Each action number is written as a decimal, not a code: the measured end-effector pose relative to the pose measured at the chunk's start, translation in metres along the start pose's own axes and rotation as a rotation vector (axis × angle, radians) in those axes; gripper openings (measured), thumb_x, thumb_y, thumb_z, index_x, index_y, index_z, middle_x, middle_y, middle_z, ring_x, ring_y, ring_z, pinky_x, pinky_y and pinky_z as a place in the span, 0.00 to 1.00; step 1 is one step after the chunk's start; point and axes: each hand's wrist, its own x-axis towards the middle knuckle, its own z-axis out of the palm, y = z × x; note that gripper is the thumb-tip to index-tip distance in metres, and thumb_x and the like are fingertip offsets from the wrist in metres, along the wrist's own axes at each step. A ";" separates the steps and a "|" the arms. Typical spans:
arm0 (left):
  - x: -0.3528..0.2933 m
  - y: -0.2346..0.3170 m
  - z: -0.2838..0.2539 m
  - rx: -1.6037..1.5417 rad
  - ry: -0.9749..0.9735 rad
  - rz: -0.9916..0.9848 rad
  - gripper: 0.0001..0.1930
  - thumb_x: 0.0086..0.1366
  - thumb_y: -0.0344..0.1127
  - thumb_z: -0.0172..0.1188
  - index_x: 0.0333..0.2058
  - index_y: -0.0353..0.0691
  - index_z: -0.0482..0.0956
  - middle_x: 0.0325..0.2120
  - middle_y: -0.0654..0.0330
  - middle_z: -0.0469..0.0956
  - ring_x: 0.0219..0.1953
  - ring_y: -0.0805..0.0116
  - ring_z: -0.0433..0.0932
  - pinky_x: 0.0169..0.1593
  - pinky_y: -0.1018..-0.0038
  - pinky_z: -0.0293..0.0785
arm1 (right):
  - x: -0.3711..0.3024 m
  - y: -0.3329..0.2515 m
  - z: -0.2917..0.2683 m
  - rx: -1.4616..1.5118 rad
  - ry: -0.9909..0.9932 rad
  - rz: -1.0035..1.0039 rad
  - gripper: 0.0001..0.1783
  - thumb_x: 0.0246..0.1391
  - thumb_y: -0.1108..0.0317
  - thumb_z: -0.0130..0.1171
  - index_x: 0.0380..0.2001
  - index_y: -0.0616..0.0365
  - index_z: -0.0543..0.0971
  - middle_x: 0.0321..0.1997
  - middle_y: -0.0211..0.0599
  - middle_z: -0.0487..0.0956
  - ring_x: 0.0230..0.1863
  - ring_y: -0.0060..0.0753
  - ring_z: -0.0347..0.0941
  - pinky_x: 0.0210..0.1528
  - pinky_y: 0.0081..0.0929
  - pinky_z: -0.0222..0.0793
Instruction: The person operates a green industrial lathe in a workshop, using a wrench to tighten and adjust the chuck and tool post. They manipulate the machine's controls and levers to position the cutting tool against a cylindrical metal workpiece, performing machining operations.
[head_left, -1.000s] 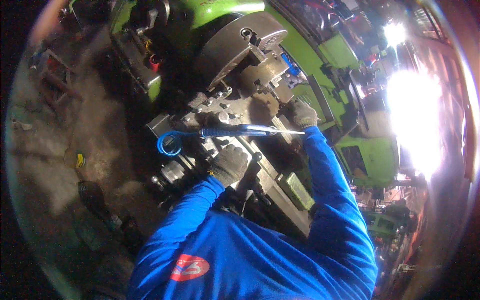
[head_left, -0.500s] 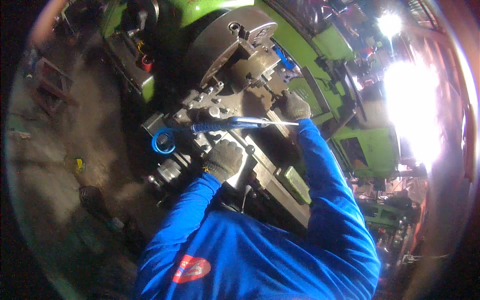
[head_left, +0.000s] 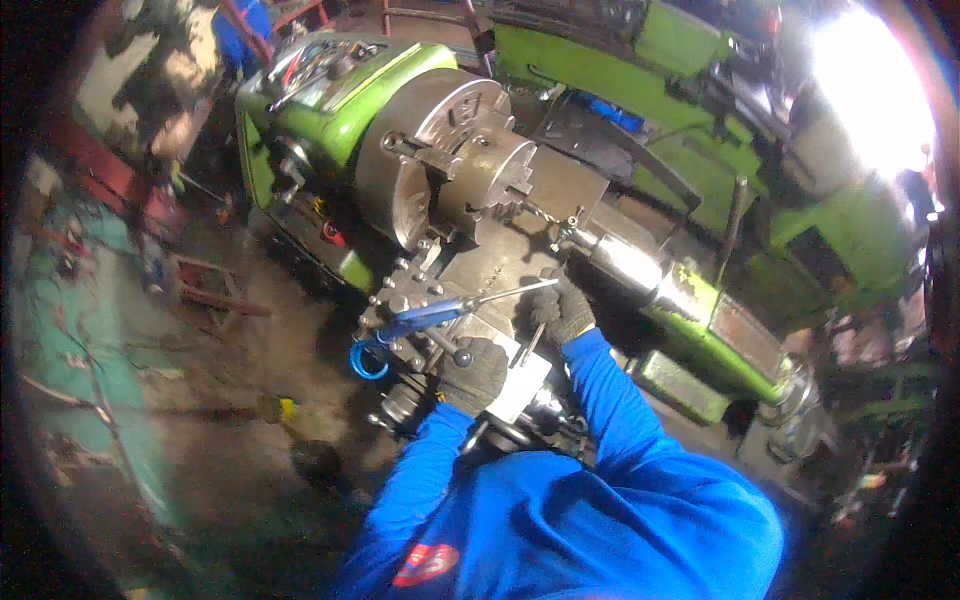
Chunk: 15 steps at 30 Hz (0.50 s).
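Observation:
My left hand, in a grey knit glove, is curled closed beside the black knob of a lever on the lathe's tool post. What its fingers close on is hidden. My gloved right hand is closed around a thin metal rod that sticks out toward me. A blue air blow gun lies across the tool post, its slender nozzle reaching to my right hand. Beyond stands the large chuck with a smaller jawed chuck in front. A drill bit in the tailstock points at it.
The green headstock carries loose tools on top at the far left. A coiled blue hose hangs left of the tool post. To the right lies a green block along the bed. Another green machine stands behind.
The view has swung, bringing the headstock and tailstock into sight. My right hand has drawn back from beside the chuck toward me. The lever knob now sits on my left hand's other side.

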 end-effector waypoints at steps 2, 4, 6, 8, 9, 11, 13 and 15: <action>0.004 0.002 -0.005 0.025 0.008 0.034 0.11 0.63 0.42 0.58 0.25 0.44 0.76 0.26 0.54 0.77 0.33 0.52 0.77 0.40 0.54 0.71 | 0.014 -0.001 -0.006 0.120 -0.050 -0.059 0.17 0.71 0.48 0.55 0.43 0.51 0.76 0.20 0.22 0.66 0.18 0.21 0.61 0.19 0.24 0.61; 0.011 0.006 -0.016 0.075 -0.055 0.067 0.07 0.60 0.40 0.60 0.28 0.45 0.77 0.27 0.56 0.77 0.35 0.53 0.77 0.41 0.55 0.72 | 0.041 -0.007 -0.036 0.296 -0.194 -0.019 0.22 0.71 0.45 0.54 0.40 0.55 0.74 0.20 0.23 0.68 0.17 0.25 0.61 0.20 0.26 0.61; 0.017 0.019 -0.018 0.281 -0.325 -0.051 0.07 0.61 0.40 0.60 0.28 0.45 0.77 0.27 0.57 0.77 0.34 0.52 0.77 0.41 0.54 0.72 | 0.062 -0.005 -0.040 0.359 -0.277 -0.005 0.22 0.72 0.46 0.52 0.40 0.56 0.74 0.22 0.23 0.68 0.17 0.26 0.60 0.20 0.27 0.59; 0.002 0.010 -0.008 0.199 -0.361 -0.135 0.09 0.61 0.40 0.59 0.35 0.42 0.82 0.34 0.53 0.80 0.40 0.49 0.79 0.45 0.52 0.74 | 0.082 -0.003 -0.048 0.388 -0.394 -0.048 0.23 0.73 0.45 0.50 0.41 0.56 0.74 0.23 0.27 0.70 0.19 0.28 0.61 0.21 0.28 0.59; -0.017 -0.001 0.001 0.178 -0.311 -0.120 0.10 0.61 0.41 0.59 0.36 0.42 0.82 0.35 0.52 0.80 0.42 0.48 0.79 0.47 0.51 0.74 | 0.089 -0.001 -0.050 0.442 -0.299 -0.031 0.23 0.73 0.45 0.48 0.40 0.56 0.75 0.24 0.28 0.70 0.20 0.29 0.61 0.23 0.29 0.60; -0.001 -0.006 0.006 0.201 -0.259 -0.032 0.12 0.61 0.41 0.59 0.39 0.42 0.82 0.37 0.51 0.80 0.44 0.47 0.78 0.49 0.51 0.73 | 0.092 -0.020 -0.053 0.532 -0.104 -0.055 0.25 0.73 0.43 0.44 0.39 0.54 0.76 0.25 0.31 0.70 0.22 0.32 0.62 0.25 0.32 0.61; -0.002 -0.003 -0.001 0.240 -0.241 -0.043 0.14 0.61 0.41 0.59 0.41 0.41 0.82 0.40 0.50 0.79 0.46 0.46 0.77 0.51 0.50 0.73 | 0.077 -0.028 -0.028 -0.776 0.073 -0.352 0.22 0.73 0.48 0.43 0.43 0.54 0.77 0.32 0.40 0.75 0.31 0.41 0.71 0.35 0.42 0.68; -0.009 0.005 -0.007 0.271 -0.232 -0.084 0.16 0.60 0.42 0.59 0.44 0.41 0.82 0.42 0.48 0.79 0.49 0.45 0.77 0.53 0.50 0.73 | 0.071 -0.033 -0.015 -1.759 0.158 -0.521 0.20 0.71 0.52 0.42 0.45 0.53 0.78 0.38 0.48 0.79 0.39 0.49 0.78 0.44 0.49 0.73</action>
